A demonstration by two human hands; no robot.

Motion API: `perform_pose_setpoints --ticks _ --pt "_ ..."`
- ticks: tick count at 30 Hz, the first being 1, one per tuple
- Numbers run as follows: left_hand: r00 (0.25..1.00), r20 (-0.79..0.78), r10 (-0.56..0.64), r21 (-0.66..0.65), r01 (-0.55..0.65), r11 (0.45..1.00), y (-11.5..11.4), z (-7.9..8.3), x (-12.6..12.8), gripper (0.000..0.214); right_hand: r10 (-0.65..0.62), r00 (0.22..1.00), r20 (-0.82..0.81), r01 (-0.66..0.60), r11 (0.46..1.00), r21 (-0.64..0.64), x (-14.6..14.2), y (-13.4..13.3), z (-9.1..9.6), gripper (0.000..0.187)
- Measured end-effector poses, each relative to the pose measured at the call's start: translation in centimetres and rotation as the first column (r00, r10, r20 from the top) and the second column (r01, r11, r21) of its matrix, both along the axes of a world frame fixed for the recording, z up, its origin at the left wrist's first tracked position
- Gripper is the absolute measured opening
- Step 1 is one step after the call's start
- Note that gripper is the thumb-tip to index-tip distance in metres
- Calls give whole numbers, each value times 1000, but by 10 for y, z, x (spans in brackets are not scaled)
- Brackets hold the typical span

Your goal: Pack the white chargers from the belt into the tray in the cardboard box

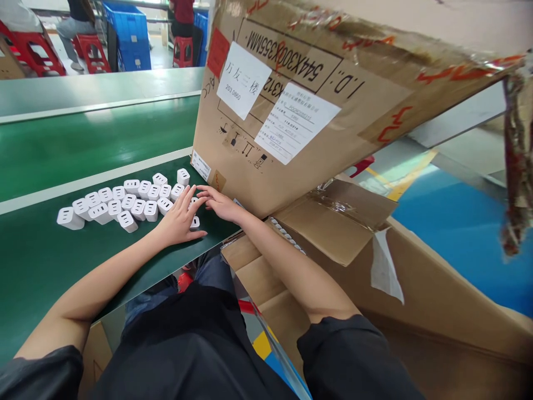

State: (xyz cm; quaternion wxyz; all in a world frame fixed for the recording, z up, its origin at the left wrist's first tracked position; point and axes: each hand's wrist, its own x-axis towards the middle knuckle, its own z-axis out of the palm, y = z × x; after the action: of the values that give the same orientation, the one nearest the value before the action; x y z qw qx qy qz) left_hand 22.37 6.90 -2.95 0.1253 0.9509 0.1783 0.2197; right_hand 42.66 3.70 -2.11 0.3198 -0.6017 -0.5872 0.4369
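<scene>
Several white charger blocks [129,201] with dark port slots stand loosely grouped on the green table mat [29,261]. At the right end of the group is my left hand [180,218], its fingers stretched forward and thumb apart. It partly covers a charger block [194,223] under the palm; I cannot tell whether it touches it. My right hand [219,204] comes in from the right, fingers extended toward the left fingertips, with nothing seen in it. Both hands lie low over the mat, in front of the big cardboard box.
A large labelled cardboard box [245,161] leans at the table's right. Below it, an open carton [333,219] holds a row of white pieces [287,236] beside my right forearm. Beyond the green conveyor [100,136] are blue crates [129,36], red stools [92,53] and seated people.
</scene>
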Motion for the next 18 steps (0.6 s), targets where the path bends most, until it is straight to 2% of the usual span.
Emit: perform_pose_setpoints --ticks 4,7,10,12,14,16,17,18 --pt "998 -59 25 -7 -26 1000 4 -11 9 94 50 998 29 -49 998 -37 6 -14 -1 65" --pt "995 -87 41 4 -41 999 9 -13 12 94 91 994 59 -88 995 -44 8 -26 2 68" --pt "997 -72 -35 -8 34 999 15 -10 11 89 94 991 96 -93 996 -6 12 -37 8 71" --pt "994 -42 -99 -66 96 993 20 -7 8 83 106 985 138 -114 992 49 15 -43 11 73" --pt "994 23 -102 -191 105 976 24 -3 4 77 111 976 188 -133 985 106 16 -49 15 74" --pt "990 132 -48 -402 98 910 27 2 -1 78 85 972 219 -123 978 168 15 -56 22 71" --pt "980 198 -20 -528 124 840 28 6 -3 79 65 973 223 -114 970 213 13 -60 27 69" --pt "965 262 8 -645 169 745 28 10 -6 80 48 973 226 -110 957 270 10 -64 32 65"
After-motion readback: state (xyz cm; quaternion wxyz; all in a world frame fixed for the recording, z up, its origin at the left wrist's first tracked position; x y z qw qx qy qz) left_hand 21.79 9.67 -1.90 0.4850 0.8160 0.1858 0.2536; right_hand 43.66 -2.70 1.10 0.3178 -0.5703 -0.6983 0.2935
